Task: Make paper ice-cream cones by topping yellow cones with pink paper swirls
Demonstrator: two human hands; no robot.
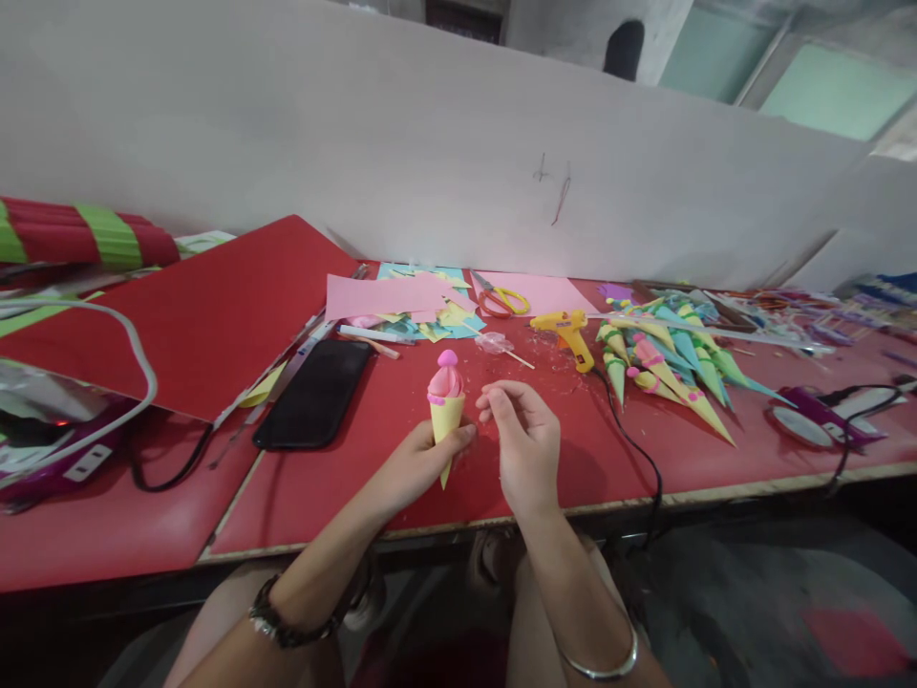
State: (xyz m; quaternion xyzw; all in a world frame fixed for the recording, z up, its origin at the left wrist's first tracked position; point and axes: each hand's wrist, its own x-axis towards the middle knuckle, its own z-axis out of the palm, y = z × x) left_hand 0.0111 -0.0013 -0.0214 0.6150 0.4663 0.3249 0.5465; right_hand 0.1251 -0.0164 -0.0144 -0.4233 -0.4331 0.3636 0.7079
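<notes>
My left hand (pixel 415 463) is wrapped round a small paper ice cream cone (pixel 447 425), held upright above the red tabletop. Its yellow paper body tapers to a point below my fingers. Pink folded paper fills the top, with a bright pink ball on the tip and a pink trim at the rim. Just right of the cone, my right hand (pixel 526 440) is raised, its fingers curled in and thumb close to the fingertips. Whether anything is pinched there is too small to tell. A yellow glue gun (pixel 569 334) lies beyond my right hand.
Finished paper cones (pixel 666 349) are piled at right. Scissors (pixel 501 298) and pink paper (pixel 379 296) lie near the wall. A black phone (pixel 315 394) and a red sheet (pixel 236 315) are at left. Purple power strips (pixel 835 418) with cords sit on both sides.
</notes>
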